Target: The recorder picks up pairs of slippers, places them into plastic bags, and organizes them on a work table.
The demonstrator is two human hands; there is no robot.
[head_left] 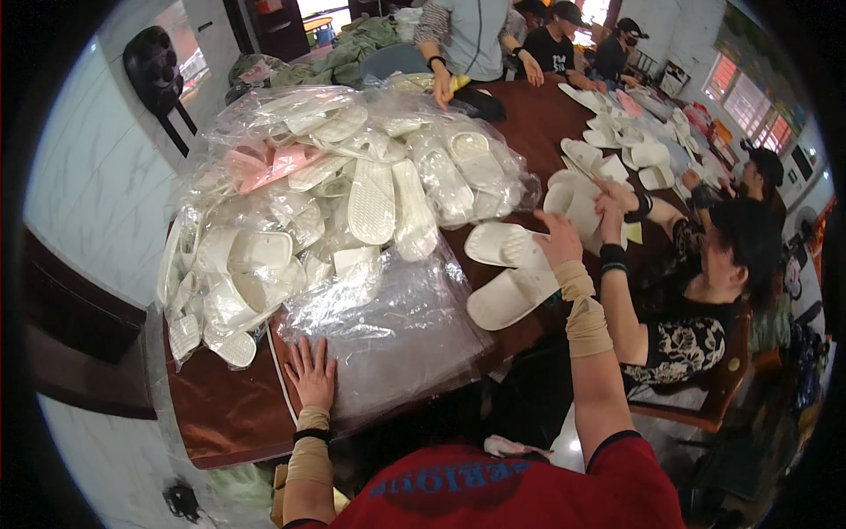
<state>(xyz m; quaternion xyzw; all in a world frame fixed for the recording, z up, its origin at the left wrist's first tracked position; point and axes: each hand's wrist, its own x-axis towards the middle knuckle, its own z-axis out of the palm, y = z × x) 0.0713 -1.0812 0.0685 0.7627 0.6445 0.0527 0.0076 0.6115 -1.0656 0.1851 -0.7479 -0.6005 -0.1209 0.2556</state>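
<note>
Our right hand (557, 240) reaches out over a white slipper (504, 244) lying sole-down on the brown table (220, 414); the fingers rest on its far edge, loosely curled, and we cannot tell whether they actually grip it. A second white slipper (509, 298) lies just beside it, nearer to us, toward the table's right edge. Our left hand (311, 373) lies flat and open, fingers spread, on the table at the near edge of a stack of clear plastic bags (388, 326). Beyond the bags rises a big heap of bagged white slippers (352, 185), with a pink pair (269, 166) among them. To our right a seated person's hands (617, 198) work on more loose white slippers (573, 196). Other people stand and sit at the far end of the table.
</note>
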